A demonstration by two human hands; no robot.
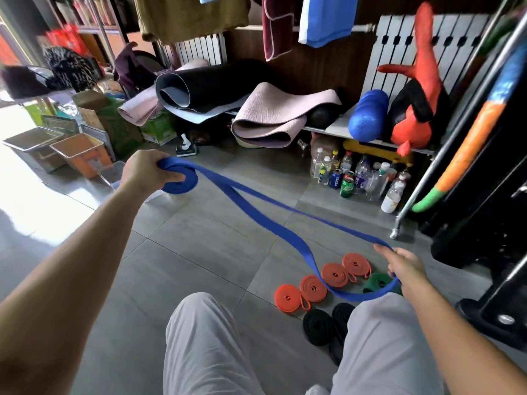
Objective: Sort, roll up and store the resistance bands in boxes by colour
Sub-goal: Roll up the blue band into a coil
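at far left a grey box (33, 143) and an orange box (82, 155) stand side by side on the tiled floor (199, 246), with the edge of a clear bin (114, 173) showing just behind the left hand (142, 172). that hand's grip is curled round the rolled end of a blue resistance band (256, 212), held up off the floor; the roll is flat and only a few turns thick. from it the band's two strands run, twisted once, over a wide bare stretch of grey tiles to the right hand (405, 269), whose grip is curled round the far loop. under that loop four orange rolled bands (313, 288) lie in a touching row, a green rolled band (376, 280) just beside the last, and two black rolled bands (318, 327) nearer the person's knees. farther back, bottles and cans (360, 178) crowd the floor near a metal rack leg (399, 220).
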